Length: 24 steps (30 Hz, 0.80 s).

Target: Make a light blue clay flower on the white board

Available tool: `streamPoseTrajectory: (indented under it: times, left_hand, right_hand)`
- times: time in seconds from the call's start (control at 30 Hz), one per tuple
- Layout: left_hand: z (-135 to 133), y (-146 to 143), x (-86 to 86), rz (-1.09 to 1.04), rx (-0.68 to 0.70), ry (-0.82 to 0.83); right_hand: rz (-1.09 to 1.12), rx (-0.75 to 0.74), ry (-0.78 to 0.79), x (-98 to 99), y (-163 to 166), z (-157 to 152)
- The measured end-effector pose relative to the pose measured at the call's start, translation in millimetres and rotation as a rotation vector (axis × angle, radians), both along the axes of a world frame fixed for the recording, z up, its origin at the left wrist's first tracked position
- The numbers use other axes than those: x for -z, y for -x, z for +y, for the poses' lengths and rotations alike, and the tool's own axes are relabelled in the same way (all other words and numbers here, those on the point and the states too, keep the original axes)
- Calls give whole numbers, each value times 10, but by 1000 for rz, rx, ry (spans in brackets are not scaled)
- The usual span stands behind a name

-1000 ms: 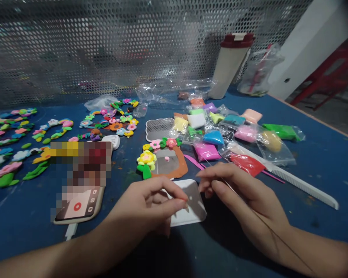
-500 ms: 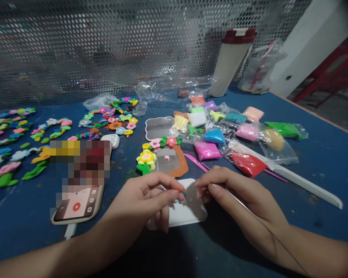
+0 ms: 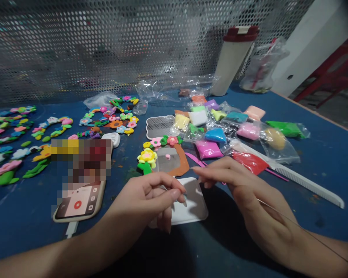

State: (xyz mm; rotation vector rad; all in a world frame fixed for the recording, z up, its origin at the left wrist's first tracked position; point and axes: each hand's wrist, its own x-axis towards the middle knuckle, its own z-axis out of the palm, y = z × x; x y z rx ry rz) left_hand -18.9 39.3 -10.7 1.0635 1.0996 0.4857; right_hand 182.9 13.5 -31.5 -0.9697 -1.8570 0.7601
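My left hand [image 3: 150, 199] is closed in a pinch above a white rounded plate [image 3: 193, 212]. What lies between its thumb and fingers is too small to make out. To the right, my right hand [image 3: 249, 189] hovers with fingers stretched forward, their tips near the plate's far right corner. Its thumb is mostly hidden. A thin dark wire-like line [image 3: 303, 226] runs from this hand along the forearm. Just beyond the plate lies a mirror [image 3: 169, 162] edged with clay flowers [image 3: 147, 156] and a brown clay strip [image 3: 182, 160]; a small pink bit [image 3: 168, 157] rests on it.
A phone [image 3: 78, 204] with a cable lies left, near several clay-flower pieces [image 3: 52, 127]. Right are bagged coloured clays [image 3: 216, 135], a pink knife-shaped tool [image 3: 195, 159] and a white comb [image 3: 310, 185]. A tumbler [image 3: 234, 61] stands at the back by a perforated metal panel [image 3: 104, 46].
My right hand has turned and its fingers have straightened, the thumb going out of sight. My left hand keeps its pinch; the red bit seen at its fingertips earlier no longer shows.
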Motion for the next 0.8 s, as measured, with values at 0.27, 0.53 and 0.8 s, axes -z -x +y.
streamPoseTrajectory:
  times: [0.27,0.53,0.8]
  left_hand:
    - [-110,21,-73,34,36,-94]
    - [-129,28,-42,-57,58,-84]
    - [-105,-17,21,-76,57,-53]
  right_hand:
    - [-52,27,-10,-73,45,10]
    - [-66,-156,4,-57,49,0]
    - [-117,-165,7,-4,76,-37]
